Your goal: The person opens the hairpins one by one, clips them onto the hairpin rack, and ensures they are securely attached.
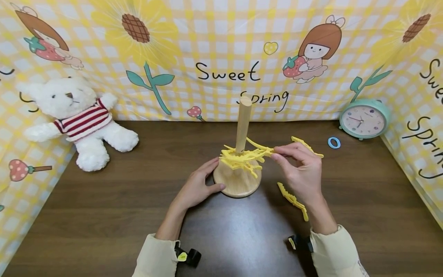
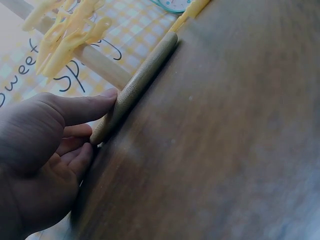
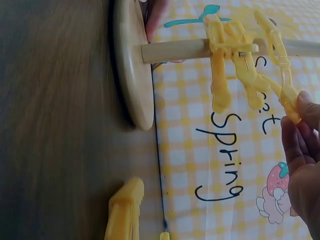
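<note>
A wooden stand has a round base (image 1: 238,187) and an upright post (image 1: 244,121). My left hand (image 1: 198,186) holds the base's left edge, its thumb on the rim in the left wrist view. Several yellow alligator hair clips (image 1: 238,159) are gathered around the post above the base, overlapping; one in the right wrist view shows a small metal spring. To the right of the post, my right hand (image 1: 302,169) pinches the end of another yellow hair clip (image 3: 281,62) between thumb and fingers. That clip's far end lies beside the post; whether it touches is unclear.
One loose yellow hair clip (image 1: 293,201) lies below my right hand, another (image 1: 307,146) behind it. At the back right are a blue ring (image 1: 333,142) and a green alarm clock (image 1: 364,119). A white teddy bear (image 1: 84,119) sits at left against the patterned cloth (image 1: 214,42).
</note>
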Motion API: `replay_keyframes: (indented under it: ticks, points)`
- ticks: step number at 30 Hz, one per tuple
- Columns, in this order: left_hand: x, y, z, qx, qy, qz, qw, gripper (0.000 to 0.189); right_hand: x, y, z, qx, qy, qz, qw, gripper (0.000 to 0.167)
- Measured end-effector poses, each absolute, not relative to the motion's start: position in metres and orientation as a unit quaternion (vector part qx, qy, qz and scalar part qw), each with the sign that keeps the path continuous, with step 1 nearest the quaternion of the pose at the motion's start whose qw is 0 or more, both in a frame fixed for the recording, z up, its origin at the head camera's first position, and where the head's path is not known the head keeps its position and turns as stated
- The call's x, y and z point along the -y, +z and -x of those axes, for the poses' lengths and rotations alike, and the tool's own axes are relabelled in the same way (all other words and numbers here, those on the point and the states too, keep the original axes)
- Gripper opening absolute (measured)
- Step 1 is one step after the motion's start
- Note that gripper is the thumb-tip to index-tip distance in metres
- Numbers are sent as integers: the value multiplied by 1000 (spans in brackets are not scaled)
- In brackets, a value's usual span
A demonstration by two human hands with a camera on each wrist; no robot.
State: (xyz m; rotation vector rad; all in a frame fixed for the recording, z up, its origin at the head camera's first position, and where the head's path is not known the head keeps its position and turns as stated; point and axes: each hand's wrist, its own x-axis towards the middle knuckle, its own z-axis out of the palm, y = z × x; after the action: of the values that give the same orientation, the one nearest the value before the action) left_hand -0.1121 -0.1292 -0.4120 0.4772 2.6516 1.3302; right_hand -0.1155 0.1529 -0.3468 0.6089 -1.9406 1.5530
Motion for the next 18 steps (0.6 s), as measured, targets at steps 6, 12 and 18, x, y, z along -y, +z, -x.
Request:
replay_keyframes:
  ticks: [6,12,18]
  points:
    - [128,-411,113,-880,441,-161,69,78,-145,-347,118,722,585,-239,281,20]
    - [130,-411,113,-880,443,-150,79,79,-137,-351,120,722,586,-246,275,18]
    - [128,-409,112,-881,446,-132,90,78,-134,-353,120,735,567,-256,269,18]
